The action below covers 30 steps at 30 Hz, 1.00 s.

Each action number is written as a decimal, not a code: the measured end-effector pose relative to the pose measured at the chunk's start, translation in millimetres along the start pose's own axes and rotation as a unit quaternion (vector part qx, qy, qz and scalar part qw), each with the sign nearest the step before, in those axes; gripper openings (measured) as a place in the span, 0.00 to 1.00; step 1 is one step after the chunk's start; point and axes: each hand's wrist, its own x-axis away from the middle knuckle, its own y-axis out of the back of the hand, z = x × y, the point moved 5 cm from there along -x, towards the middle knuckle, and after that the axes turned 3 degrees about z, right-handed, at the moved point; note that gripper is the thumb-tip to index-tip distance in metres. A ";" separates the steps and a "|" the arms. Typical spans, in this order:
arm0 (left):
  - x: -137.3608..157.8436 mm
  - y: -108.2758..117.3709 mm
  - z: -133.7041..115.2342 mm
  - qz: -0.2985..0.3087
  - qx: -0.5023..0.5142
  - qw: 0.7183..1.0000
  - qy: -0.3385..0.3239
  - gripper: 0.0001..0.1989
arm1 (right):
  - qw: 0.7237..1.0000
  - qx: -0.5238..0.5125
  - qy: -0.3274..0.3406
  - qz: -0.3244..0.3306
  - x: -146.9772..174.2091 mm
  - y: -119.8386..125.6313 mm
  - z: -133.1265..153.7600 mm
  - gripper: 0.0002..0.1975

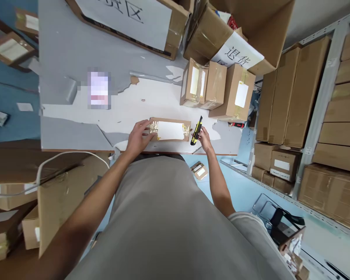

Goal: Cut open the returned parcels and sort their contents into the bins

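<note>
A small brown cardboard box (170, 130) lies flat near the table's front edge, with a white label on top and clear tape at both ends. My left hand (139, 135) rests against the box's left end, thumb and fingers spread around that end. Just right of the box, my right hand (203, 138) is closed around a yellow and black box cutter (196, 131). The cutter points away from me and stands apart from the box. Whether its blade is out is too small to tell.
Three taped cartons (217, 87) stand at the table's right, with a red-handled tool (236, 125) beside them. Large open boxes (210, 39) line the back. A blurred rectangle (99, 90) lies left on the worn table (125, 103). Shelves (305, 155) of cartons rise at right.
</note>
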 end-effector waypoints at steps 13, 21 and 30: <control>-12.9 -7.5 20.8 0.055 0.046 0.997 -0.003 0.22 | 0.741 0.616 0.163 0.214 66.5 -109.5 155.7 0.30; -16.3 -10.7 24.2 0.066 0.063 0.996 -0.014 0.23 | 0.660 0.700 0.161 0.218 59.5 -130.7 155.8 0.31; -17.6 -13.2 28.0 0.054 0.070 0.996 -0.010 0.24 | 0.637 0.719 0.165 0.223 61.6 -142.6 168.4 0.31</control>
